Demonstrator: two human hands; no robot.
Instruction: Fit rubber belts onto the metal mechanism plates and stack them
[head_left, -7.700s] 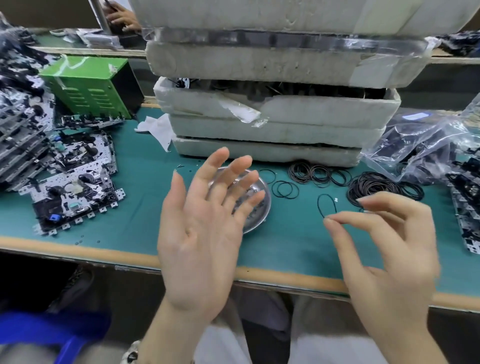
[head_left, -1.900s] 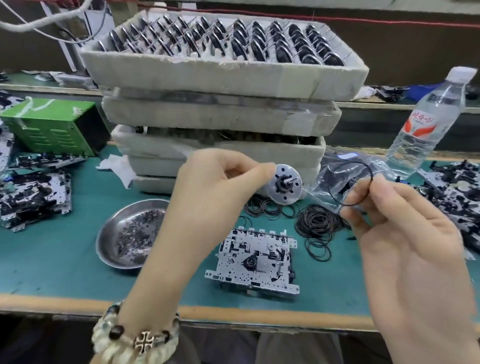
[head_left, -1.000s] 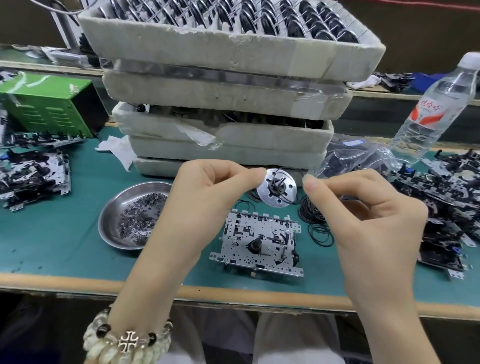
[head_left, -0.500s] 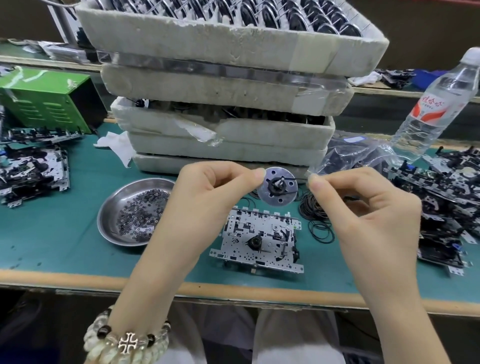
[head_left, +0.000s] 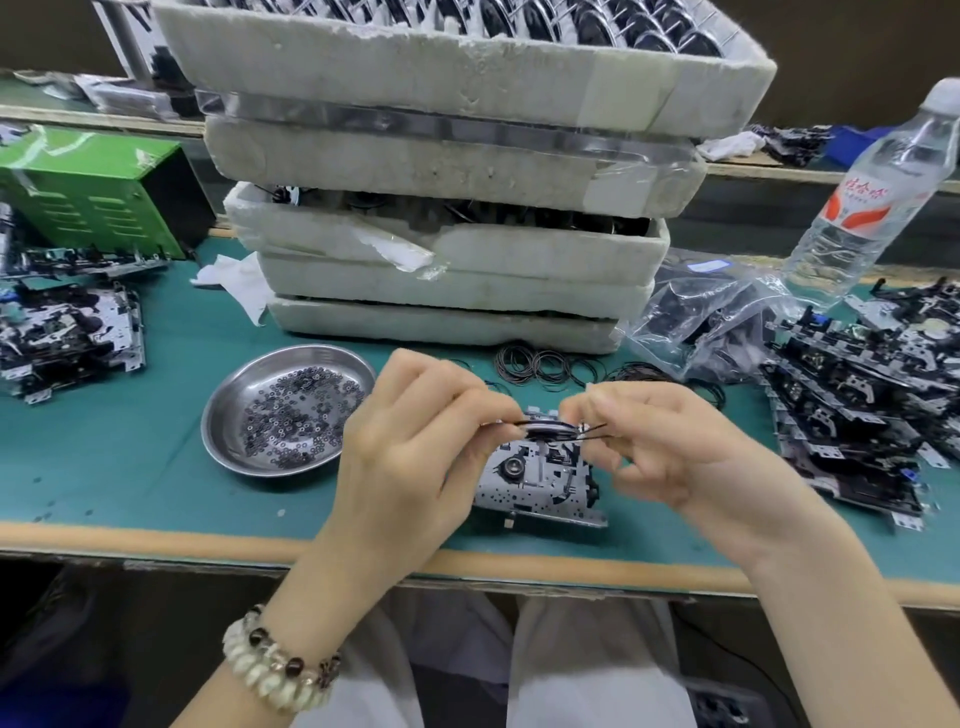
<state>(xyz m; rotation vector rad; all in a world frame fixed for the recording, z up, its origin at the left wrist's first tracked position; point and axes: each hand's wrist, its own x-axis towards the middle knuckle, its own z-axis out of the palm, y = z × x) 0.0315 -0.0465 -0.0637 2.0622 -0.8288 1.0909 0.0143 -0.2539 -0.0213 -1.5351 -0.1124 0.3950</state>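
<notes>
Pinching a round metal wheel (head_left: 545, 429) in left hand (head_left: 410, 447), black rubber belt (head_left: 593, 429) at its rim in right hand (head_left: 675, 452), over mechanism plate (head_left: 535, 491). Bottle label (head_left: 857, 205): red characters, unreadable.

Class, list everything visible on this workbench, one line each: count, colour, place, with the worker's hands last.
foam trays: several stacked, off-white, back centre
metal box: one, green, back left
steel dish: one, silver, left of hands
washers: many, black, in dish
loose rubber belts: many, black, mat before trays
plastic bag: one, clear, right of trays
water bottle: one, clear, back right
mechanism plate: one, silver, mat below hands
left plate pile: one, silver-black, far left
right plate pile: one, silver-black, far right
flywheel: one, silver, between hands
held belt: one, black, at flywheel's rim
bracelet: one, white beads, left wrist
left hand: one, pinches flywheel
right hand: one, pinches held belt
</notes>
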